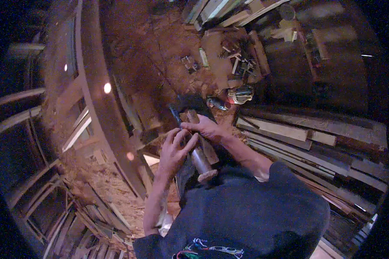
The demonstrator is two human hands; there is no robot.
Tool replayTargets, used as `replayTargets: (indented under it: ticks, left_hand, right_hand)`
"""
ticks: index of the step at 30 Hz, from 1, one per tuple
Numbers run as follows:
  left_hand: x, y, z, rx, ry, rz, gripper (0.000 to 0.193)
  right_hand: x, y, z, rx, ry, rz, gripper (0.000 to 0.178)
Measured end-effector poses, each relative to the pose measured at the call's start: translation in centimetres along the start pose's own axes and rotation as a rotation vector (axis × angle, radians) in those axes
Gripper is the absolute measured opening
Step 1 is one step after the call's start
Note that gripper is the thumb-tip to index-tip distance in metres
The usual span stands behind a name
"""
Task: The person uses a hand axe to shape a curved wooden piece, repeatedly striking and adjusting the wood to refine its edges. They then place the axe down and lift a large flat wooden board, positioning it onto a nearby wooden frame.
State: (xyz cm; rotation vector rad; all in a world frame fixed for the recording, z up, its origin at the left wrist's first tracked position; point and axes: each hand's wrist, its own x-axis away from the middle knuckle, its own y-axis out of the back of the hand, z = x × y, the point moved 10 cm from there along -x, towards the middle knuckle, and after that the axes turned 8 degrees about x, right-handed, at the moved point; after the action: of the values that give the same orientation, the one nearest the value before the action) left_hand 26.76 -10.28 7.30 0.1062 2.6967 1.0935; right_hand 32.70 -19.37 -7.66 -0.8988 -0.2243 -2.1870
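Close to my dark-shirted body, both hands meet over a brown wooden piece [209, 151] that slants from upper left to lower right. My right hand [206, 129] is closed round its upper part, thumb on top, and the blunt wooden end sticks out beyond the fingers. My left hand [175, 149] has bent fingers, their tips pinched together near the right thumb; what lies between them is hidden. Along the wood lies a greyish, shiny cylinder [199, 157] with a pale, rough lower end. A thin dark-blue rod [174, 112] points up and away from the fingertips.
Stacked boards [285, 129] lie to my right. On the left runs a long timber beam [95, 99]. Ahead, the reddish floor [134, 39] holds wood offcuts [242, 64], a pale green-and-white item [203, 57] and a rounded pale-and-dark object [240, 95]. More planks [216, 11] lean at the back.
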Motion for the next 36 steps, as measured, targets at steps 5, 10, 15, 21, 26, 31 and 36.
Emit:
replayTargets:
  ticks: [5, 10, 15, 21, 26, 31, 36]
  left_hand:
    - [-8.7, -2.2, 5.5, 0.216, 0.218, 0.002, 0.053]
    - [-14.2, -6.7, 16.2, 0.255, 0.642, -0.086, 0.06]
    - [-18.5, -19.8, 28.3, 0.721, 1.038, -0.137, 0.056]
    - [-31.3, -34.3, 42.7, 0.652, 0.876, 0.089, 0.059]
    - [-44.1, -47.8, 55.7, 0.457, 0.716, 0.154, 0.066]
    - [-51.5, -59.1, 64.3, 0.55, 0.824, 0.046, 0.086]
    - [-59.6, -67.5, 69.0, 0.489, 0.815, -0.163, 0.092]
  right_hand:
    - [-7.5, 7.7, 2.2, -0.104, 0.038, 0.055, 0.038]
    - [-19.3, 20.3, 2.0, -0.17, -0.128, -0.047, 0.027]
    - [-32.8, 39.7, -10.9, -0.292, -0.472, -0.401, 0.028]
    - [-43.7, 67.2, -16.3, 0.258, -0.342, -0.986, 0.046]
    - [-52.5, 82.2, -21.0, -0.135, 0.174, -0.648, 0.048]
    - [-56.1, 85.3, -24.3, -0.005, 0.002, -0.8, 0.043]
    - [-58.4, 86.6, -24.1, -0.032, -0.011, -0.862, 0.04]
